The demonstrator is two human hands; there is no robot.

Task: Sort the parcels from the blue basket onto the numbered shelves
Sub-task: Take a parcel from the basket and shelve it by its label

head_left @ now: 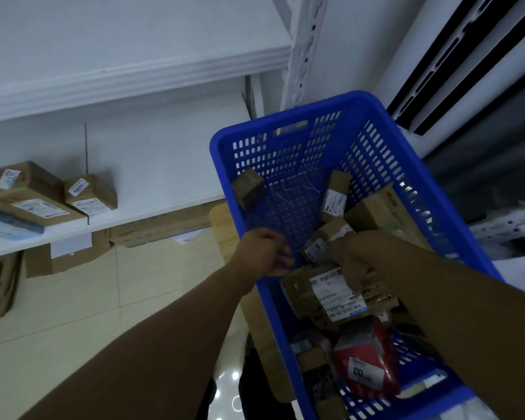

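The blue basket (285, 116) stands tilted in front of me with several parcels inside. My left hand (264, 253) grips its left rim, fingers curled over the edge. My right hand (353, 262) reaches into the basket and closes on a small brown box with a white label (322, 241). Under that hand lies a flat brown parcel with a large white label (331, 294). A red bag marked 03 (367, 365) lies nearer to me, and a small brown cube (249, 187) leans on the far left wall. To the left is a white shelf (152, 212).
On the white shelf lie a brown box marked 4004 (90, 194) and a larger brown parcel (28, 192) on a light blue bag. An upper shelf (134, 71) hangs above. Cardboard boxes (67, 259) sit on the tiled floor below. A wooden board (225, 228) shows under the basket.
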